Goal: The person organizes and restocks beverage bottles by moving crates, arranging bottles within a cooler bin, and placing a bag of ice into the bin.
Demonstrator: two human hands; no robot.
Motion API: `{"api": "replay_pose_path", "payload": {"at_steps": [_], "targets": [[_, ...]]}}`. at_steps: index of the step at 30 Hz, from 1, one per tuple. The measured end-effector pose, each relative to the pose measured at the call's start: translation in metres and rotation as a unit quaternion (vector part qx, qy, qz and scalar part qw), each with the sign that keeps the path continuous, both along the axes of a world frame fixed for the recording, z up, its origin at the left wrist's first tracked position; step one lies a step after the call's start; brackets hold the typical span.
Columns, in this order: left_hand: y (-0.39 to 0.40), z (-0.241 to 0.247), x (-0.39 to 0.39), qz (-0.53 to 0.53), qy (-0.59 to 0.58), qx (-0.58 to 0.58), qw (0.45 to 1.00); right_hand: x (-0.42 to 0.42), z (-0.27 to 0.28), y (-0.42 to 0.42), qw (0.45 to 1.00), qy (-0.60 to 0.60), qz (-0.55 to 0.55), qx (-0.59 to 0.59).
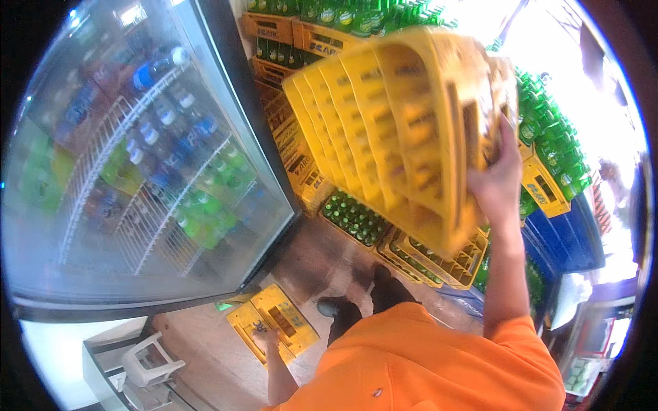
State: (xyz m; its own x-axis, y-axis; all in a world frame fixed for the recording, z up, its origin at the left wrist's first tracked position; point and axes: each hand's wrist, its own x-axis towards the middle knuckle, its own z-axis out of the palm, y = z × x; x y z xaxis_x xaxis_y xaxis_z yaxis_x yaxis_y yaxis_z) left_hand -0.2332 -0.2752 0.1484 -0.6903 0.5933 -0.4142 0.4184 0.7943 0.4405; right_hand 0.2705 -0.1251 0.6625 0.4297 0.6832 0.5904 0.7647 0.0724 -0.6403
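Observation:
My right hand [497, 177] grips the end wall of a yellow plastic bottle crate [370, 118], raised in front of me and tilted. Its divided compartments face me, and I see no bottles in them; motion blurs it. More yellow crate wall shows behind that end, so I cannot tell whether a second crate is held with it. Low on my left side, my left hand [266, 340] is closed at the handle of another yellow crate [285, 318]. Its compartments are hidden, and I cannot tell whether it is one crate or two together.
A glass-door drinks fridge [149, 169] fills the left. Orange crates [267, 26] of green bottles are stacked ahead. A crate of green bottles [354, 218] and yellow crates [452, 262] stand low in front. Blue crates [565, 236] are right; a white plastic chair [151, 362] is lower left.

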Motion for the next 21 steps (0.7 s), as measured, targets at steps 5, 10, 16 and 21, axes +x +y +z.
{"api": "replay_pose_path", "payload": {"at_steps": [5, 10, 16, 21], "targets": [[-0.014, 0.084, -0.009, -0.074, 0.015, 0.032, 0.997, -0.049, 0.034, 0.056, 0.989, 0.141, 0.015, 0.051], [-0.02, 0.15, 0.036, -0.085, 0.112, 0.028, 0.99, 0.0, 0.024, 0.057, 0.991, 0.086, 0.081, 0.066], [-0.033, 0.121, 0.011, -0.086, 0.043, 0.077, 0.992, 0.022, 0.022, 0.058, 0.946, 0.258, 0.189, -0.043], [-0.019, 0.13, 0.044, -0.097, 0.05, 0.065, 0.992, 0.04, 0.008, 0.09, 0.883, 0.412, 0.197, -0.109]]}}
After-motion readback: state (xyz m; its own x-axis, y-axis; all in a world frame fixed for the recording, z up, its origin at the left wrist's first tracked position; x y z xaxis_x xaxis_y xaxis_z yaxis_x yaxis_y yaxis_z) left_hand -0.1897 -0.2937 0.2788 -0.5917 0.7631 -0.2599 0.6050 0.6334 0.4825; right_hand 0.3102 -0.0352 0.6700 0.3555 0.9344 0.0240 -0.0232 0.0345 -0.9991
